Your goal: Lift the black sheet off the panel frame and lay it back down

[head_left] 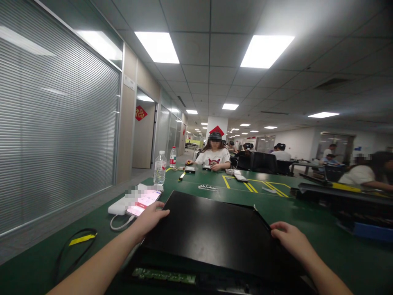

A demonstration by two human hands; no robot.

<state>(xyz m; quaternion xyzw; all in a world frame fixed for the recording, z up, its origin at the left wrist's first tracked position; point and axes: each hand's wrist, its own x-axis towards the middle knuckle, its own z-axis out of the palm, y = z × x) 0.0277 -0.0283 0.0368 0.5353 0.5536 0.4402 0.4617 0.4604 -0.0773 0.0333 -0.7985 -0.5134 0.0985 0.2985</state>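
Flanking a black display panel (208,229) on a green table (30,266), the left hand (153,215) and right hand (285,233) meet opposite edges, neither nearer; its long axis appears to run crosswise between them. The right pinches its edge, thumb against curled fingers; the left lies partly open, its hold impossible to confirm. A green circuit board (164,275) lines the near side. A red door sign (141,113) reads “福”; the red-capped bottle (173,157) carries an illegible label.
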